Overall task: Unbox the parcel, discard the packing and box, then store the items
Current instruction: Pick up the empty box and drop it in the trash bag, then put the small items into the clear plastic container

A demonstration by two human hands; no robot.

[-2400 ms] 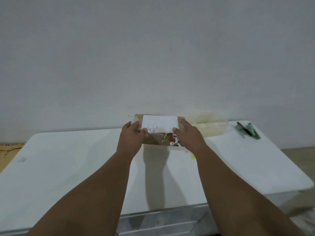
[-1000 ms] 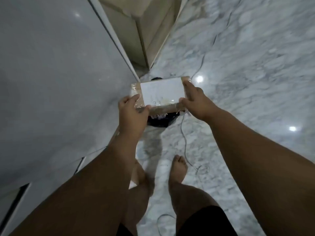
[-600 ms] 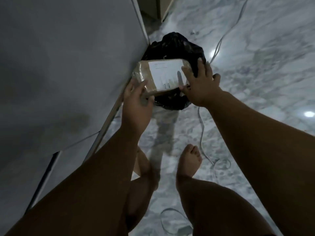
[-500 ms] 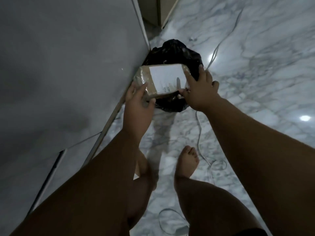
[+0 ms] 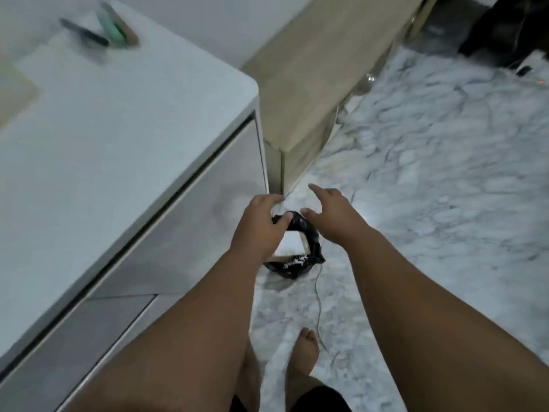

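A black rubbish bag (image 5: pixel 310 251) sits on the marble floor beside the white cabinet. Inside its open mouth lies the cardboard box (image 5: pixel 292 246), its white label facing up. My left hand (image 5: pixel 258 224) hovers over the bag's left rim, fingers curled near the black plastic; whether it pinches the rim is unclear. My right hand (image 5: pixel 332 212) is above the bag's right side, fingers spread and holding nothing. On the cabinet top at the far left lie a dark pen (image 5: pixel 84 32) and a green tool (image 5: pixel 114 28).
The white cabinet (image 5: pixel 124 138) fills the left, with a drawer front facing me. A beige unit (image 5: pixel 315 72) stands behind the bag. A thin cable (image 5: pixel 318 304) runs across the marble floor near my bare feet (image 5: pixel 306 352). Dark objects sit at the top right.
Both hands held the box over the black bag half a second ago. Now the box lies inside the bag and both hands have come off it. The view has lifted back.
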